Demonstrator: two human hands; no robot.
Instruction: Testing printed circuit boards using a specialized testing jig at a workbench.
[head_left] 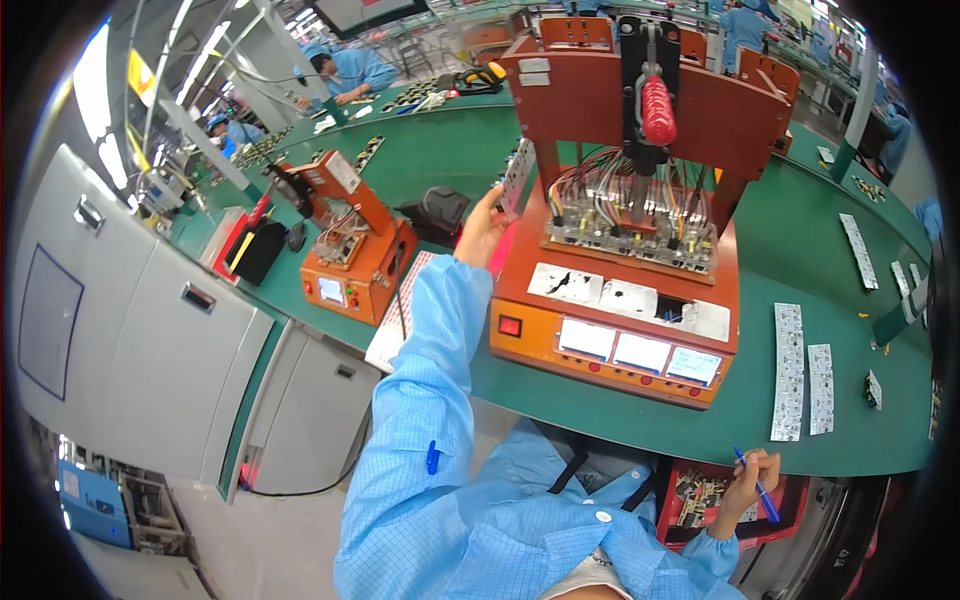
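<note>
My left hand [484, 232] is raised beside the left side of a large orange test fixture [620, 330]. Its fingers grip the lower end of a narrow circuit board panel [517, 176], held upright with small parts along one edge. Low on the right, my right hand [748, 484] is closed round a blue pen [768, 502], near the front edge of the green bench [640, 432]. On the fixture, a red lever handle [658, 110] stands above a clear plate [630, 240] crowded with wires.
A smaller orange fixture [358, 262] stands to the left. White board panels [788, 372] and a small board [874, 390] lie at right. A red bin [790, 508] of parts sits below the bench edge. Grey cabinets [130, 310] line the left; people work beyond.
</note>
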